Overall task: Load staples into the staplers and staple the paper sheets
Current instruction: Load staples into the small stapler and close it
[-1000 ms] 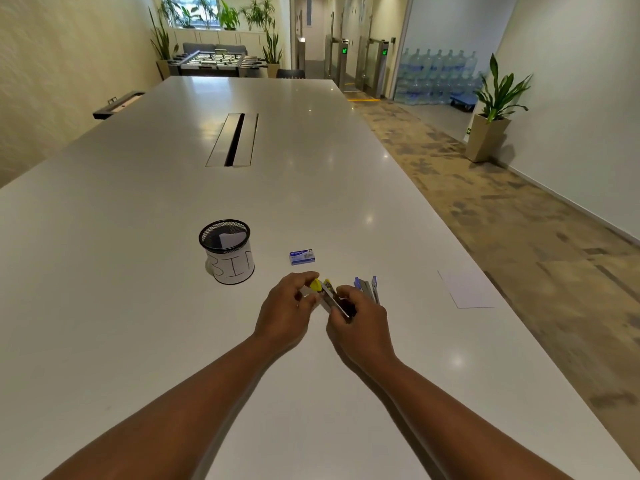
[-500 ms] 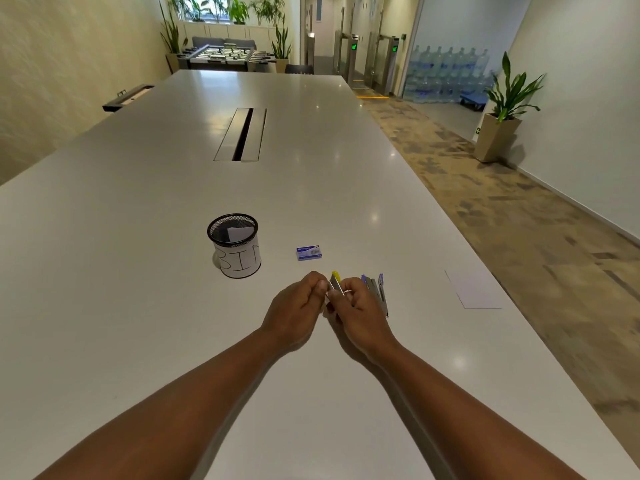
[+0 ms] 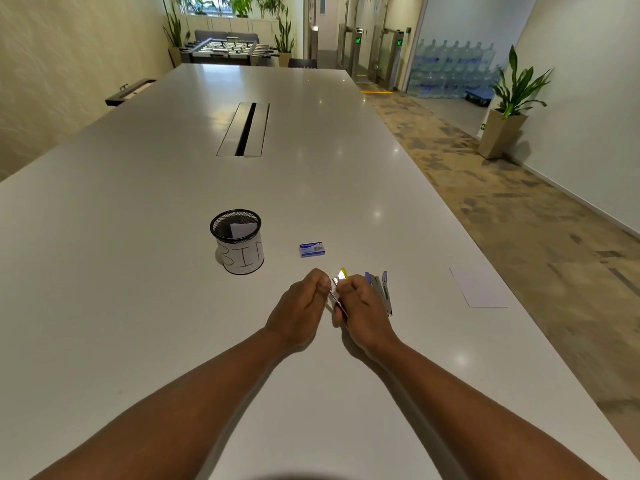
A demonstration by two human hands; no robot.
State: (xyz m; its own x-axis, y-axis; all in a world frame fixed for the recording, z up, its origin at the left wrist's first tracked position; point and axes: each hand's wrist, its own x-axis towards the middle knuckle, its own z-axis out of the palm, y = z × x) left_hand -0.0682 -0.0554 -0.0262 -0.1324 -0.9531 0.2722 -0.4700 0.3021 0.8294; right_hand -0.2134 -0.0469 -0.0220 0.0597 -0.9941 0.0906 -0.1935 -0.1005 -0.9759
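Note:
My right hand [image 3: 363,306] grips a small yellow-tipped metal stapler [image 3: 341,277] just above the white table [image 3: 138,237]. My left hand [image 3: 301,299] pinches the stapler's left side with thumb and fingers; both hands hide most of it. Two blue-tipped staplers [image 3: 381,289] lie side by side on the table, right against my right hand. A small blue staple box [image 3: 312,249] lies a little beyond my hands. A white paper sheet [image 3: 479,287] lies flat to the right, near the table's edge.
A black mesh cup [image 3: 239,240] with a "BIN" label stands to the left of the staple box, with a slip of paper inside. A cable slot [image 3: 246,129] runs along the table's middle. The table's right edge drops to a carpeted floor.
Both hands have closed in round the yellow stapler, which has turned from lying slanted and exposed to mostly hidden with its yellow tip pointing away. The camera has tilted slightly.

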